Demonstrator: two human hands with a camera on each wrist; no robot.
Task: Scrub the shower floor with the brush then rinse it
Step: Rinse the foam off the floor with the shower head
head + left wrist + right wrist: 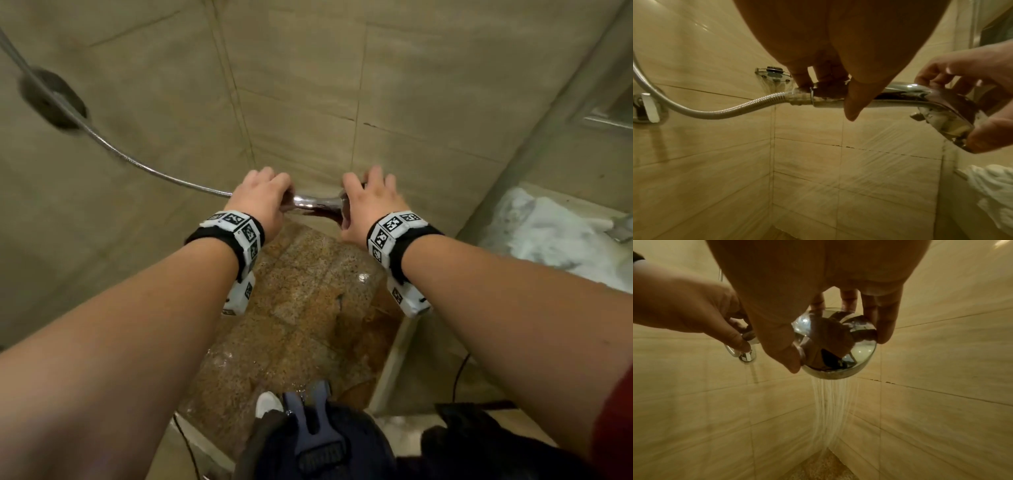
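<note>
Both bare forearms reach forward; left hand (262,198) curls round the chrome handheld shower head (317,202) at its handle, right hand's (368,205) spread fingertips (885,324) clasp its round spraying face.

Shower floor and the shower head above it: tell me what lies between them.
Only falling water. In the right wrist view, streams drop from the shower head, held by both hands, toward the speckled shower floor in the corner.

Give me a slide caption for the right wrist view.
Both hands hold the running shower head: right hand on the dome, left hand on the handle, water falling toward the tiled corner.
</note>
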